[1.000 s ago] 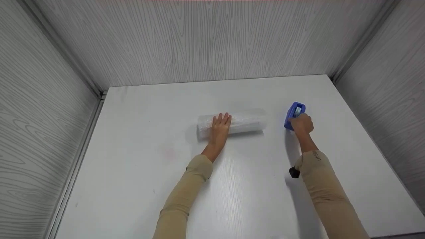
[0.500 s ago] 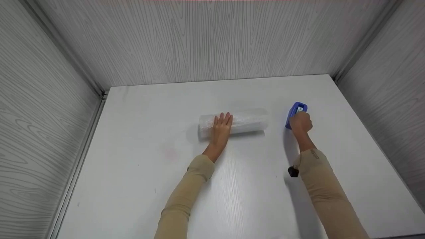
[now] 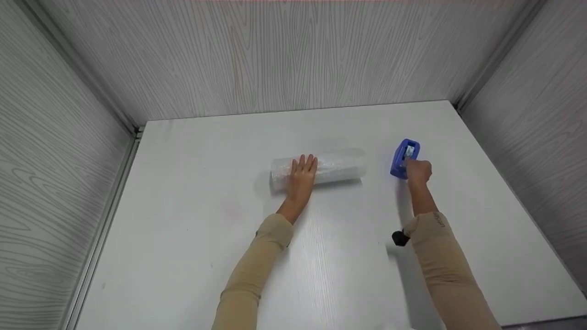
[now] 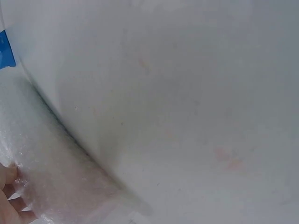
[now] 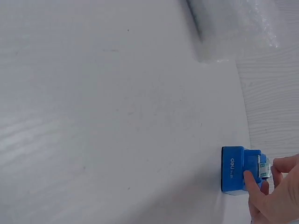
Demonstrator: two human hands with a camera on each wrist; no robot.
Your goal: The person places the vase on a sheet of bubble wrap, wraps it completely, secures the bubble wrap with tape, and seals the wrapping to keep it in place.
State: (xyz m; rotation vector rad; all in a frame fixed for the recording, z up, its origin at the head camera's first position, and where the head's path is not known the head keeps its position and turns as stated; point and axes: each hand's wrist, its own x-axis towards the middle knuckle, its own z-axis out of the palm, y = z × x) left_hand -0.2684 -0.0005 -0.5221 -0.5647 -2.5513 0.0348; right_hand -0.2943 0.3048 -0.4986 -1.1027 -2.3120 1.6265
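A roll of clear bubble wrap lies crosswise on the white table. My left hand rests on its left part, fingers straight and pointing away from me; in the left wrist view the fingers show at the roll's edge. To the right stands a blue tape dispenser with a small tape roll in it. My right hand holds it at its near end, thumb and fingers bent. The right wrist view shows one fingertip on the blue dispenser body and another at the tape roll.
Grey wood-grain panels stand behind the table, at the left and at the right. A black piece hangs at the right cuff. A bit of clear plastic shows at the near edge.
My right hand has shifted slightly at the near end of the tape dispenser, so more of the dispenser shows. My left hand stays on the bubble wrap roll.
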